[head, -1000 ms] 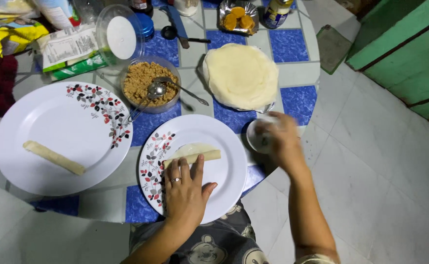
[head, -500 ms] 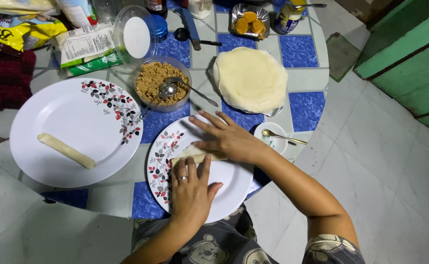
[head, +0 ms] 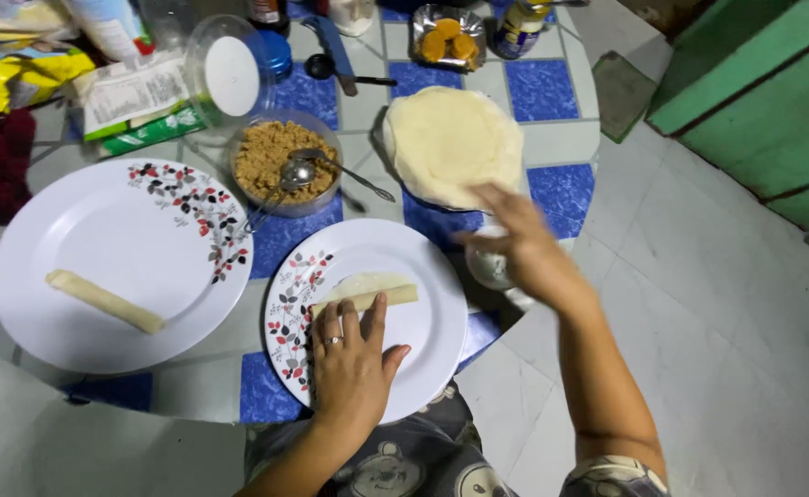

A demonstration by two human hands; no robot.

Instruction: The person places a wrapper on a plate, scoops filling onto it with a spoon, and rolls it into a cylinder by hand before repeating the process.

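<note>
Two rolled wrappers in head view: one on the near floral plate, one on the large floral plate. Near roll lies long axis left-right, just beyond the left hand, whose spread fingertips press its near edge. Right hand, blurred, hovers apart over a small white cup; grip unclear. One stack of round wrappers, one filling bowl on the worktop.
</note>
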